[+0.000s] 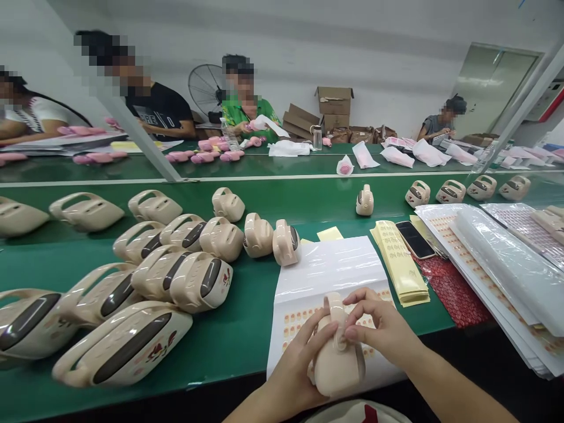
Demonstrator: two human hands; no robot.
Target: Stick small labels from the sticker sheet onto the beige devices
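A beige plastic housing with a loop handle is held upright over a sticker sheet. My left hand wraps around its left side, the fingers reaching up to the handle. From the right, my right hand pinches at the handle's base with thumb and index finger. Whether a small sticker is between those fingertips cannot be seen. Rows of small orange stickers show on the sheet around the housing. Left of my hands stand several similar beige housings, some with dark oval panels and printed pictures.
Yellow sticker strips, a phone and red bubble wrap lie to the right. Beyond them are stacked sheets under clear plastic. More housings line the green conveyor. Co-workers sit across it with pink items.
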